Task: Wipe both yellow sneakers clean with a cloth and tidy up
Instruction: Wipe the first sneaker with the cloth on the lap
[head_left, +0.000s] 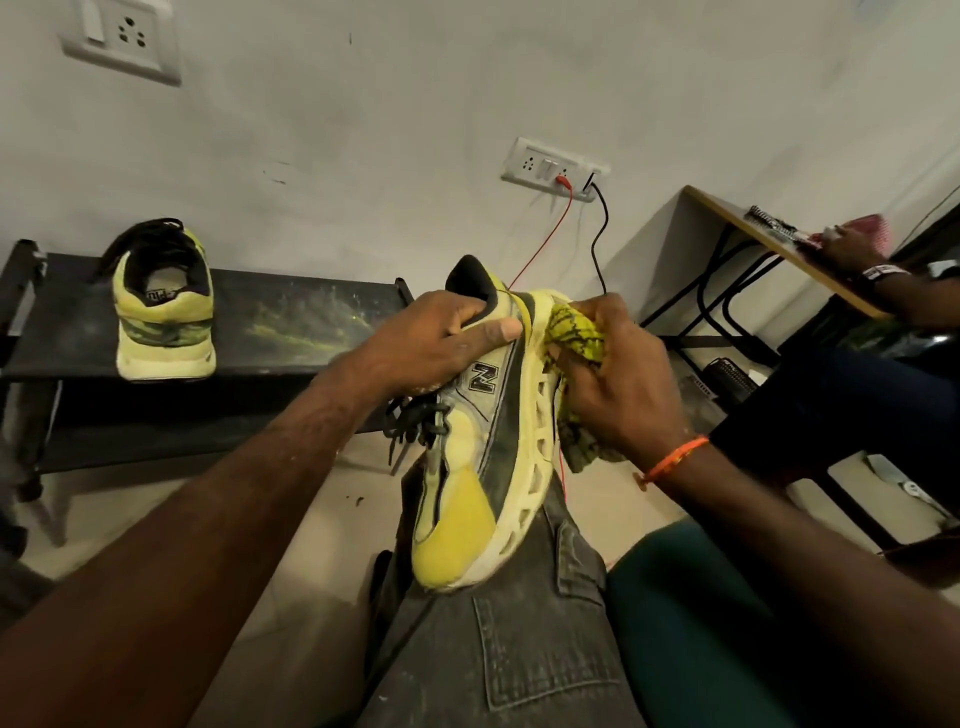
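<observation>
A yellow sneaker with black laces lies on its side, toe resting on my grey-jeaned knee. My left hand grips it at the collar, fingers inside the opening and thumb across the side. My right hand holds a bunched yellow cloth with black lines against the pale sole near the heel. The second yellow sneaker stands upright, heel toward me, on a low black shoe rack at the left.
A white wall with socket plates is behind; red and black cables hang down from one. At right, another person's hand rests on a wooden desk. Their dark trouser leg is close to my right hand.
</observation>
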